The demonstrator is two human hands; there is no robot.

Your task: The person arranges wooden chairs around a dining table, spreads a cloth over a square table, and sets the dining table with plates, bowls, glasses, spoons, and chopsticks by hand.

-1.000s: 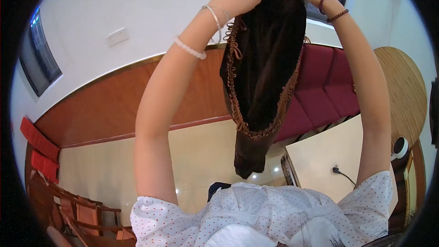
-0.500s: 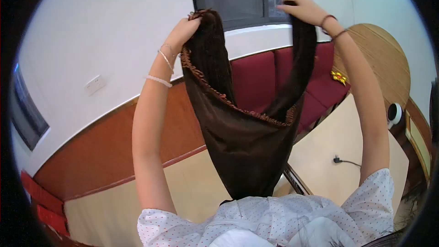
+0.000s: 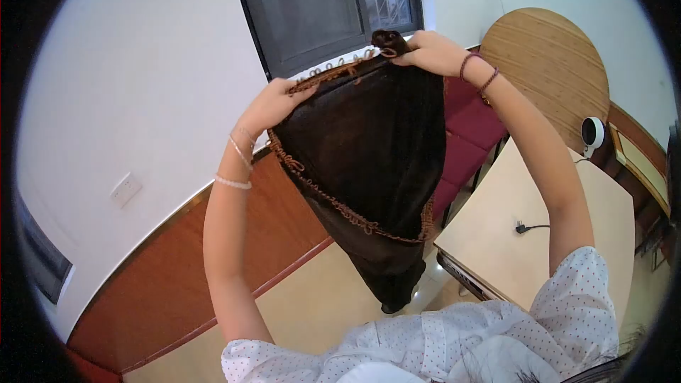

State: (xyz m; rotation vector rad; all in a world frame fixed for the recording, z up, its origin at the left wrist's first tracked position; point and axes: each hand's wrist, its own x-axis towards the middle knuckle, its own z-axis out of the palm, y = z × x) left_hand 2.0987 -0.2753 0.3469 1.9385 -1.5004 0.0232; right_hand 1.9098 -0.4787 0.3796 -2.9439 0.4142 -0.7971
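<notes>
The dark fringed cloth (image 3: pixel 347 145) hangs at frame centre, its upper edge pinched by the left hand (image 3: pixel 274 103) and right hand (image 3: pixel 434 53). Possible fault: twisting or slippage at upper right — cause, bunched fabric in that grip.

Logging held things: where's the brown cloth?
In the head view's centre, the brown cloth hangs from the left hand and right hand, mostly below the window.

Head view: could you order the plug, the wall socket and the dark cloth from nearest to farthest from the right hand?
1. Cloth: gripped by the right hand.
2. Plug: on the table, lower right.
3. Wall socket: far left.
</notes>
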